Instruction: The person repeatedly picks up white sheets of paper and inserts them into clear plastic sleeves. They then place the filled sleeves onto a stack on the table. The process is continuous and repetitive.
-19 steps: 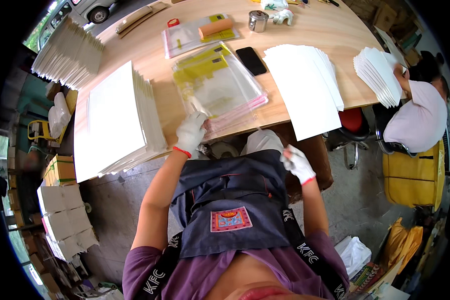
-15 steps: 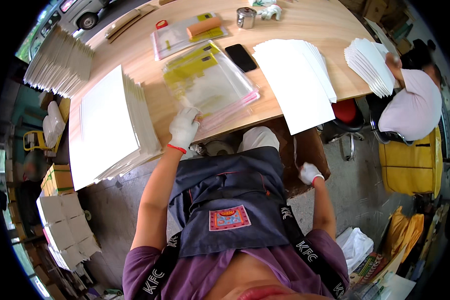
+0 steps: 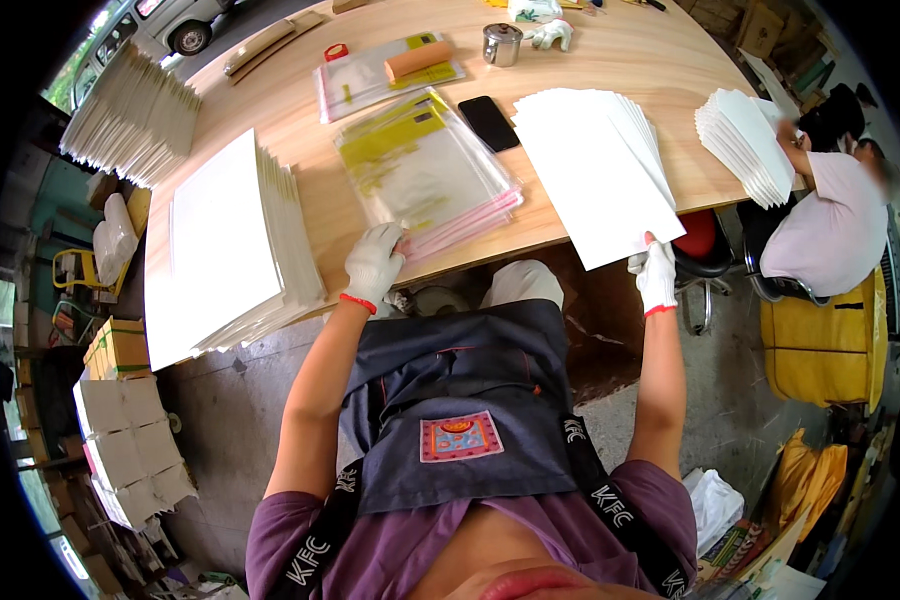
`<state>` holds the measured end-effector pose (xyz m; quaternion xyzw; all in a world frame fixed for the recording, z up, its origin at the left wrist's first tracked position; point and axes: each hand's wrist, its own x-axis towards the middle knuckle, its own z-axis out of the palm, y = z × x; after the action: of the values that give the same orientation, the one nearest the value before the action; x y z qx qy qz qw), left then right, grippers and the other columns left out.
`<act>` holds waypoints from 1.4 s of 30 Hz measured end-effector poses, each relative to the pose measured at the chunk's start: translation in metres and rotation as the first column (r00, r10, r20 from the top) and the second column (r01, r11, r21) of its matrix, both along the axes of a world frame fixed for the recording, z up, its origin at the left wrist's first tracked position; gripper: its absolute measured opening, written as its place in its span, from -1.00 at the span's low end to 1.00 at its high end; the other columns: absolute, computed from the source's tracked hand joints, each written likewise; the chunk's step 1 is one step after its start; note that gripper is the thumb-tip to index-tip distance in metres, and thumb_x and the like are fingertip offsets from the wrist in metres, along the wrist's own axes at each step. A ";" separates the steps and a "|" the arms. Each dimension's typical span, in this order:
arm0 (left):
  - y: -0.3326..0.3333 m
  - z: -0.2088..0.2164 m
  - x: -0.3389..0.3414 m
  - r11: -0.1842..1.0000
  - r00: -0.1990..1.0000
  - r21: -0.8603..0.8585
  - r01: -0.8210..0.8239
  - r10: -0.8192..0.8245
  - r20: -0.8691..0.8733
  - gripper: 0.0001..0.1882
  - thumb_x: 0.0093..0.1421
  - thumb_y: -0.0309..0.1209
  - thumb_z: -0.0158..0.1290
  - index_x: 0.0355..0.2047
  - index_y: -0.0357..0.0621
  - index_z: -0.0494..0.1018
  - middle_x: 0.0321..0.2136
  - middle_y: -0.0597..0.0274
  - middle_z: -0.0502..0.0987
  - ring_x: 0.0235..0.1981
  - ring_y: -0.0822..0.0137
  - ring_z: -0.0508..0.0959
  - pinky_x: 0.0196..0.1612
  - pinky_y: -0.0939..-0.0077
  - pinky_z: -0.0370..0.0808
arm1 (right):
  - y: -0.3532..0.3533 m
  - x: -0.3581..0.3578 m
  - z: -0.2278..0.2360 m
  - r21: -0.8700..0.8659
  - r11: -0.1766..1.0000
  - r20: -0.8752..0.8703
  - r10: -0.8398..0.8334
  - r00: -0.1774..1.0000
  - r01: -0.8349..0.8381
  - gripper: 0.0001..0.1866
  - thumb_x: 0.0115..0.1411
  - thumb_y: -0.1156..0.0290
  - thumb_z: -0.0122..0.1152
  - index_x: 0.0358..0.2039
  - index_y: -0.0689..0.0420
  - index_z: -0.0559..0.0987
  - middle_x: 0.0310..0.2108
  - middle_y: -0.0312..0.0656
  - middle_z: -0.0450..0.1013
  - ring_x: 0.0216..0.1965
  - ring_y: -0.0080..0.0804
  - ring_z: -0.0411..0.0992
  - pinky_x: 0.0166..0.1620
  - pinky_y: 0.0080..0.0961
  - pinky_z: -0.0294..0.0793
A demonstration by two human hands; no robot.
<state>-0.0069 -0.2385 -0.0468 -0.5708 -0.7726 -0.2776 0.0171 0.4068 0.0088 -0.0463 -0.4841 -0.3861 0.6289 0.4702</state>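
Note:
My left hand (image 3: 374, 262), in a white knit glove with a red cuff, has its fingers curled at the near left corner of a stack of clear plastic bags (image 3: 460, 165). The bags carry yellow-green print and a pink near edge. At the table's front edge my right hand (image 3: 655, 274), gloved the same way, pinches the near corner of a white sheet (image 3: 595, 180), thumb on top. That sheet lies on a fanned stack and juts past the table edge. To the left of the bags stands a thick stack of white sheets (image 3: 220, 240).
On the wooden table (image 3: 270, 110) are a black phone (image 3: 488, 122), a metal cup (image 3: 501, 46), an orange roll (image 3: 418, 62) on more bags, and another sheet stack (image 3: 135, 115). A person (image 3: 830, 220) sits at the right with a fanned sheet pile (image 3: 745, 145).
My right hand has risen from beside the brown box, where it held a thin clear strip, to the white sheet's corner. The strip has left that hand. My left hand stays by the bags.

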 end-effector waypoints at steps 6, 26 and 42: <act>-0.001 0.001 -0.006 0.991 0.992 -0.135 0.004 0.013 0.123 -0.76 0.04 -0.50 0.03 -0.25 0.02 0.51 -0.33 0.26 0.52 -0.22 0.14 0.51 -0.22 0.23 0.48 | -0.075 -0.013 0.051 -0.059 0.968 -0.247 0.223 0.943 -0.245 -0.50 0.17 0.39 0.16 0.10 0.29 0.33 -0.14 -0.11 0.51 -0.33 -0.43 0.57 -0.52 -0.64 0.54; 0.002 0.034 -0.019 0.984 0.856 0.046 0.172 -0.172 0.487 -0.54 -0.02 -0.75 -0.09 -0.12 -0.08 0.49 -0.41 0.20 0.39 -0.49 0.23 0.34 -0.35 0.43 0.42 | -0.163 -0.027 -0.016 -0.375 0.895 -0.332 0.113 0.937 -0.241 -0.62 0.27 0.35 0.08 0.04 0.25 0.42 -0.03 -0.12 0.47 -0.03 -0.29 0.48 0.01 -0.33 0.51; -0.035 0.017 0.015 0.994 0.967 0.081 -0.073 0.050 0.249 -0.32 -0.02 -0.67 -0.03 0.14 0.16 0.38 -0.35 0.25 0.43 -0.38 0.25 0.52 -0.36 0.44 0.48 | -0.187 -0.069 0.031 -0.241 0.932 -0.318 0.189 0.929 -0.272 -0.77 0.27 0.32 0.09 -0.11 0.11 0.47 -0.37 -0.34 0.47 -0.59 -0.68 0.34 -0.59 -0.72 0.27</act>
<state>0.0083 -0.2734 -0.0298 -0.5062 -0.7729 -0.3800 -0.0448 0.3380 -0.1782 -0.0151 -0.3994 -0.2747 0.7925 0.3701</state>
